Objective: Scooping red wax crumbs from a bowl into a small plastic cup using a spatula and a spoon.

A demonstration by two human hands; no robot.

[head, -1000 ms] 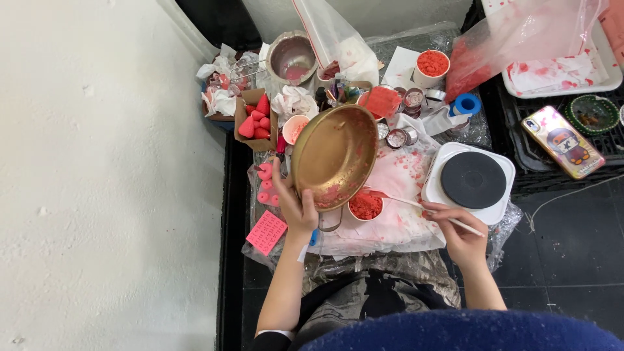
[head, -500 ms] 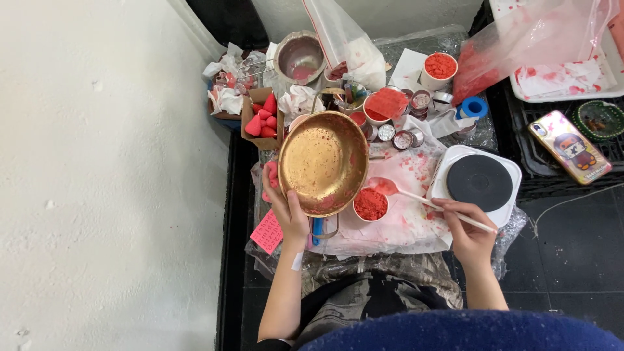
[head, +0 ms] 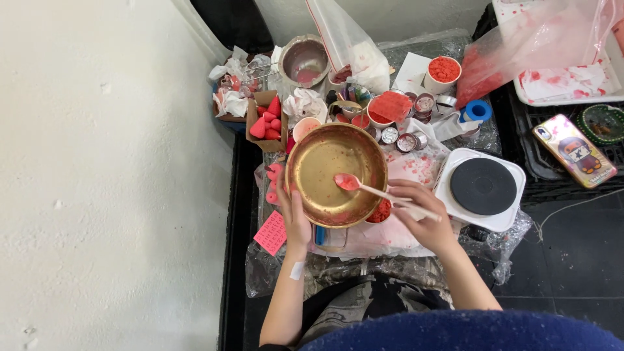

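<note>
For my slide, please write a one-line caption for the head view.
Left hand tilts a brass bowl while right hand scrapes inside it with a red-tipped spoon.

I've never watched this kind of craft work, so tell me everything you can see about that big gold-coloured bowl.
The gold bowl is round, wide and shallow, metal by its look, with a dull, worn sheen and reddish specks inside. The left hand grips its near rim, holding it tilted towards the camera above the cluttered work surface. The right hand holds a pale spoon whose red-coated tip rests inside it. Its underside is hidden.
</note>
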